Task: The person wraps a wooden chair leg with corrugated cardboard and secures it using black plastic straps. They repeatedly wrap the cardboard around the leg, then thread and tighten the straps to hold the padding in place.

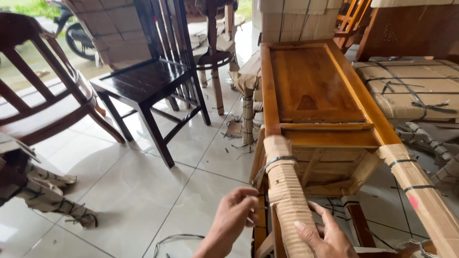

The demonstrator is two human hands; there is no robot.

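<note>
1. Two hands work at the wrapped leg (287,200) of an upturned teak chair (315,91). Left hand (234,215) sits just left of the leg, fingers pinched together on what looks like the grey strap (272,165); the exact grip is hard to tell.
2. Right hand (325,234) is clamped on the leg's lower right side, fingers spread over the cardboard.
3. Progress, judging by the look: seat and frame above the leg are bare wood, while this leg and the far-right leg (420,191) carry cardboard and straps, so the chair is part wrapped and part bare.
4. Left of the leg: white tile floor (143,191) with strap scraps, a dark chair (148,86), a brown armchair (43,105).
5. Right of the leg: a strapped cardboard bundle (411,86).
6. Hidden: wrists cut off at the bottom edge; the leg's foot is out of frame; the strap end is unclear.
</note>
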